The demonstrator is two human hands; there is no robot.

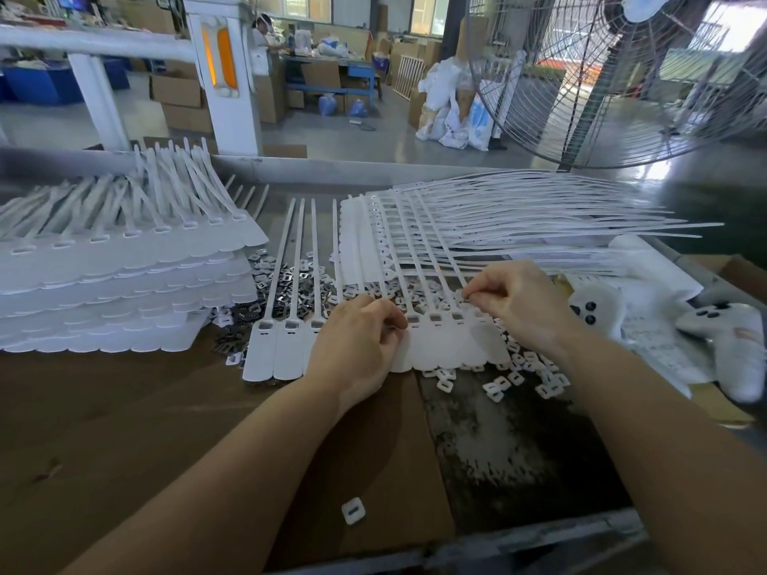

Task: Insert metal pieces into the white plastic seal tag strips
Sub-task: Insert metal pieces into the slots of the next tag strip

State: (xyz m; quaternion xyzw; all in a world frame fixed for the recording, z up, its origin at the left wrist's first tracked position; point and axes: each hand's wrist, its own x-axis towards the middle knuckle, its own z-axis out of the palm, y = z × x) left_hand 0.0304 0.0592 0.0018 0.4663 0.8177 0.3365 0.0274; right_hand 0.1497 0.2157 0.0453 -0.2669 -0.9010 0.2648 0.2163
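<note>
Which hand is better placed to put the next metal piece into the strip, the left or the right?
Probably the right hand. Its fingers are pinched just above the open sockets of the seal tag strip, though what they hold is too small to tell. The left hand grips the strip, steadying it.

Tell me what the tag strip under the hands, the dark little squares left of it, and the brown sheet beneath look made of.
Tag strip: white plastic, matte and slightly translucent, with thin flexible tails.
Dark squares: probably stamped metal; grey with glinting edges.
Brown sheet: likely cardboard, dull and flat with a cut edge.
</note>
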